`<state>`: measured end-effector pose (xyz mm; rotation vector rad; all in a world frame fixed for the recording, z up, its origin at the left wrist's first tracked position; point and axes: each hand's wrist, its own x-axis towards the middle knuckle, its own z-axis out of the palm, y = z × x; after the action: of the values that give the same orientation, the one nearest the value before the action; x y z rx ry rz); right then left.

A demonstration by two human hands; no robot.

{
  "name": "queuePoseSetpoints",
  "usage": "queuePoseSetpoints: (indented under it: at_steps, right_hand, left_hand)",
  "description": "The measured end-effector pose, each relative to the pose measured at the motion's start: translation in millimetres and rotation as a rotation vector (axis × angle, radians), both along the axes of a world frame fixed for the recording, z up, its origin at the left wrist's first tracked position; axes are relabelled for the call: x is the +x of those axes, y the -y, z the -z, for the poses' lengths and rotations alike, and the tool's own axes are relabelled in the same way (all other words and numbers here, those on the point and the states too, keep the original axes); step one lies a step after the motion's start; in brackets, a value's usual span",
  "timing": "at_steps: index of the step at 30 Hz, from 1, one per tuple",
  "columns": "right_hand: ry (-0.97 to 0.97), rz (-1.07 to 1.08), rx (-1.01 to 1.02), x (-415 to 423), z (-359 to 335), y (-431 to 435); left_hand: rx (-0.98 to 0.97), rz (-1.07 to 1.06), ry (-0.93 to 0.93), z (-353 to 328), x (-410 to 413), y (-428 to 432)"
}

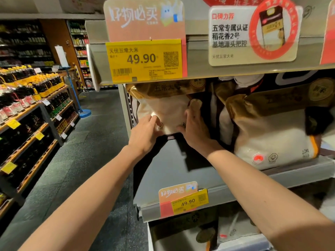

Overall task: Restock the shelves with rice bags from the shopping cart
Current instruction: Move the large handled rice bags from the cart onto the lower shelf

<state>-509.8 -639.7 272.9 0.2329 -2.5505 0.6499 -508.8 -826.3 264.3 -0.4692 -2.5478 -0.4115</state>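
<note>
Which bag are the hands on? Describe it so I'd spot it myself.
Find the yellow 49.90 tag on the upper shelf edge; the shelf below it holds rice bags. The bag sits at that shelf's far left, pushed back, with the left hand and right hand on its lower part. Its neighbour to the right stands forward at the shelf's edge.
</note>
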Motion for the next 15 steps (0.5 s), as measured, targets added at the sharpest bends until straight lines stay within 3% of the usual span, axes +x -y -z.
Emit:
queuePoseSetpoints:
  at_steps: [5, 9, 11, 15]
  right_hand:
    - [0.211, -0.040, -0.143, 15, -9, 1]
    - [0.457, -0.158, -0.321, 55, -15, -9]
    - [0.457, -0.220, -0.501, 87, -15, -20]
    - [0.380, -0.297, -0.770, 158, -16, -60]
  left_hand:
    - [0.052, -0.022, 0.105, -3, 9, -6]
    - [0.376, 0.013, 0.297, -14, 40, -19]
    - [0.530, 0.053, 0.350, -21, 67, -32]
    - [0.726, 0.061, 0.191, -27, 131, -75]
